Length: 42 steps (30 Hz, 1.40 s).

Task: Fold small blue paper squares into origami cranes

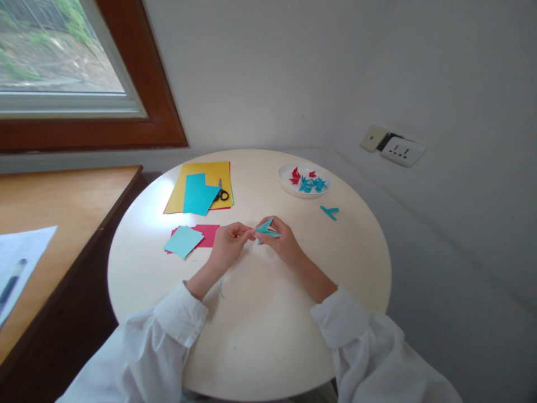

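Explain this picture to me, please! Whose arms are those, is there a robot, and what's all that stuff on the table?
There's no robot here, just a person in white sleeves. The camera sits on their head and looks forward and down, so you see what they see. There is only this one picture.

The right hand holds a folded blue paper, and the left hand seems to pinch its end.

On the round table, towards the left, are pale blue squares on red paper. Farther back, blue paper and black-handled scissors lie on yellow paper. On the right, a white plate holds little red and blue paper shapes, with blue strips nearby.
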### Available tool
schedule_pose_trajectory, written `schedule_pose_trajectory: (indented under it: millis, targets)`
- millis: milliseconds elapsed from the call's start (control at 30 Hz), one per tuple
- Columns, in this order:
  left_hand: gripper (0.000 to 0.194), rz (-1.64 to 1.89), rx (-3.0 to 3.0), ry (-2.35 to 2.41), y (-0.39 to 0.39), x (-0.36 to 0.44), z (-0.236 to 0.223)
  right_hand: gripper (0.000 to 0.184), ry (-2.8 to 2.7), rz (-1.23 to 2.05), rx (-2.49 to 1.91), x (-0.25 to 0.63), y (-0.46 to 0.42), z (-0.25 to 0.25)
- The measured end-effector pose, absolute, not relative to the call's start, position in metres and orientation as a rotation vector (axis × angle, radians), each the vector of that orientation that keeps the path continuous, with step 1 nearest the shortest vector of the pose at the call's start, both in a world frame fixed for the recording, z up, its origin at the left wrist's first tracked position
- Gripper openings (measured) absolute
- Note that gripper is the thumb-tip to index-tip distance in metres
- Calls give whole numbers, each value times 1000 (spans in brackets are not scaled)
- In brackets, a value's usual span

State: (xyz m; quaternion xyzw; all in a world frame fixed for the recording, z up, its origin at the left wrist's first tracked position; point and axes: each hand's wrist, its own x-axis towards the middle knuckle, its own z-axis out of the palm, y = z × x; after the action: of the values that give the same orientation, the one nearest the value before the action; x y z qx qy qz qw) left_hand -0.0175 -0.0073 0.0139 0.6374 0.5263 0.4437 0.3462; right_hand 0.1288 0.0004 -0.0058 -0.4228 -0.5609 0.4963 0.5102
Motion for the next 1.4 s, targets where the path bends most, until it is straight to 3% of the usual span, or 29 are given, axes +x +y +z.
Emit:
schedule_pose_trajectory:
  millis: [733,1133,1400]
  targets:
    - [16,1206,1477,1172,2,-20,7,16,-1211,1253,-985,130,2,-2]
    - [23,1142,1404,1106,2,-20,8,11,-1333,1067,-1058,134,2,-3]
    - [19,1225,1341,1122,5,-19,5,21,-1287,1048,-1072,133,5,-5]
